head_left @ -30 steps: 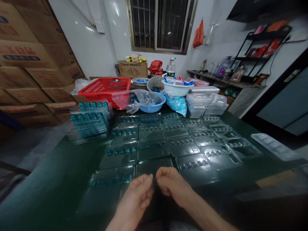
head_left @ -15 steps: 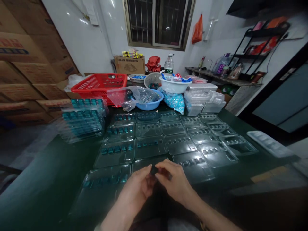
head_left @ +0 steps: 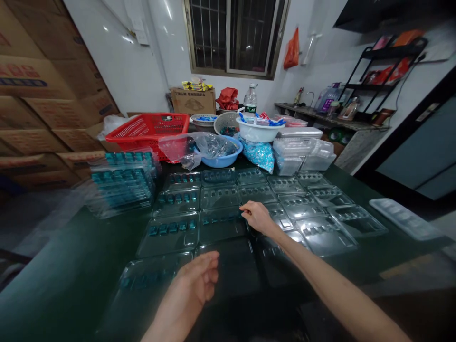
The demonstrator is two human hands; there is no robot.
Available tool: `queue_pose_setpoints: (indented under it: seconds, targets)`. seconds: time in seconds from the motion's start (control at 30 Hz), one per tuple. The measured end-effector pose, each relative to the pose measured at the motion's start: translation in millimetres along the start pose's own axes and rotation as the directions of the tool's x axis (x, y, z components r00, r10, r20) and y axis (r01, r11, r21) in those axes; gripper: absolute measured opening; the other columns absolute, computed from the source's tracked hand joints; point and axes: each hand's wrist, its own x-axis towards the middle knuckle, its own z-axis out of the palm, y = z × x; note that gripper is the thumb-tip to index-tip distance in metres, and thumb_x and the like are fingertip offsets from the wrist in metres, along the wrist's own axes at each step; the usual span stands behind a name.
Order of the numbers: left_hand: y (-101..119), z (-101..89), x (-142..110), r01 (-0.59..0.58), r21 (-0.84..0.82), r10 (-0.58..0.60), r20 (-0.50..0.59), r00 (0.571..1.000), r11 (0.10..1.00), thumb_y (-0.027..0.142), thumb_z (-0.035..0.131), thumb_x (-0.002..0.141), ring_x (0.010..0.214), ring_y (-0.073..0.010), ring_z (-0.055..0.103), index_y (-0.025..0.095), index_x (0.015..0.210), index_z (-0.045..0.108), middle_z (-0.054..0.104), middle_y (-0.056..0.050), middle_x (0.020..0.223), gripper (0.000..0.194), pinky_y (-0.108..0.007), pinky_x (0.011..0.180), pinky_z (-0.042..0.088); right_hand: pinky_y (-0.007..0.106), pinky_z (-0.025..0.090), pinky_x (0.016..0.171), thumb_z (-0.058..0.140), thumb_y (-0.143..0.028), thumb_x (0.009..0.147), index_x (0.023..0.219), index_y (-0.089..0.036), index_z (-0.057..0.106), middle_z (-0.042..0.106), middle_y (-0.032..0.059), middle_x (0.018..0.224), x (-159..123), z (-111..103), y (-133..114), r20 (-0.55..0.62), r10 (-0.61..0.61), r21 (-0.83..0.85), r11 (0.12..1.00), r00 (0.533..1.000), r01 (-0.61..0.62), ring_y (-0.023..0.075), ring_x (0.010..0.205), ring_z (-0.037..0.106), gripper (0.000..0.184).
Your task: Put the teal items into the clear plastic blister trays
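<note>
Head view: the hands are now drawn apart, the right hand (head_left: 257, 216) being stretched out, fingers loosely together, at 2 o'clock from the half-open left hand (head_left: 195, 278); nothing is seen pinched. A clear plastic blister tray (head_left: 221, 227) with teal-filled cavities is held by neither hand, lying just at 9 o'clock from the right fingertips.

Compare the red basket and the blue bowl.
The red basket is rectangular, while the blue bowl is round. The basket has slotted walls; the bowl's wall is solid. The basket looks larger than the bowl. A clear plastic bag lies in the bowl, partly over its rim. Both are open-topped.
</note>
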Motion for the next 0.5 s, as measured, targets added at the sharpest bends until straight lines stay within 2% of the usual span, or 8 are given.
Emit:
queue_pose_setpoints:
  seconds: [0.17, 0.27, 0.4, 0.5]
  targets:
    - [15, -9.3, -8, -0.026, -0.004, 0.025, -0.122, 0.992, 1.000, 0.024, 0.066, 0.062, 0.054, -0.0086, 0.050, 0.014, 0.082, 0.064, 0.056, -0.003, 0.072, 0.023, -0.019, 0.042, 0.034, 0.023, 0.035, 0.073, 0.044, -0.017, 0.079, 0.088, -0.018, 0.063, 0.060, 0.0039, 0.087, 0, 0, -6, 0.116, -0.056, -0.084, 0.994, 0.992, 0.066, 0.0148, 0.083, 0.053, 0.021]
    - [24, -16.3, -7, -0.085, 0.008, 0.086, -0.149, 0.985, 0.996, 0.026, 0.068, 0.059, 0.054, -0.0095, 0.050, 0.014, 0.082, 0.065, 0.056, -0.003, 0.071, 0.026, -0.018, 0.039, 0.033, 0.023, 0.035, 0.071, 0.044, -0.020, 0.079, 0.081, -0.017, 0.062, 0.058, 0.0049, 0.084, 2, 0, -10, 0.167, -0.069, -0.145, 0.985, 0.984, 0.094, 0.0154, 0.081, 0.053, 0.019]
    - [48, -26.3, 0, -0.186, 0.069, 0.194, -0.129, 0.973, 0.980, 0.026, 0.069, 0.058, 0.052, -0.0094, 0.049, 0.014, 0.082, 0.064, 0.056, -0.002, 0.069, 0.027, -0.018, 0.036, 0.030, 0.023, 0.034, 0.071, 0.044, -0.015, 0.078, 0.077, -0.017, 0.061, 0.058, 0.0049, 0.083, 9, 4, -14, 0.190, -0.084, -0.213, 0.969, 0.978, 0.124, 0.0153, 0.081, 0.053, 0.017]
    - [81, -29.4, 12, -0.325, 0.175, 0.342, -0.071, 0.937, 0.929, 0.027, 0.066, 0.061, 0.060, -0.0130, 0.054, 0.015, 0.089, 0.062, 0.060, -0.006, 0.079, 0.030, -0.020, 0.040, 0.036, 0.022, 0.035, 0.068, 0.044, -0.012, 0.075, 0.074, -0.017, 0.061, 0.059, 0.0046, 0.081, 14, 6, -15, 0.204, -0.094, -0.245, 0.959, 0.974, 0.144, 0.0153, 0.079, 0.054, 0.017]
